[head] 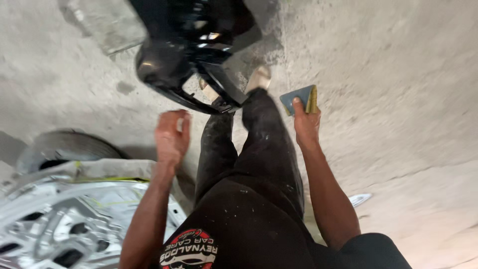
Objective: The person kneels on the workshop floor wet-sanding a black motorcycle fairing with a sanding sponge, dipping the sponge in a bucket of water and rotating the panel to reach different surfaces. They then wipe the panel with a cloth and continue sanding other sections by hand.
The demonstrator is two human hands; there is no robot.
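My right hand (305, 124) holds a folded sheet of blue-grey sandpaper with a yellow back (300, 99), thumb pressed on top, out to the right of my legs. My left hand (172, 138) is loosely curled and holds nothing; it hangs just below the lower edge of a glossy black car body part (172, 65) standing on the concrete floor. My legs in dark, dust-speckled trousers and my light shoes (259, 78) stand right against that part.
A bare silver metal car panel with cut-outs and yellow-green masking tape (69, 219) lies at lower left. A tyre (64, 147) sits behind it. A small white object (359, 200) lies on the concrete floor (398, 99) at right.
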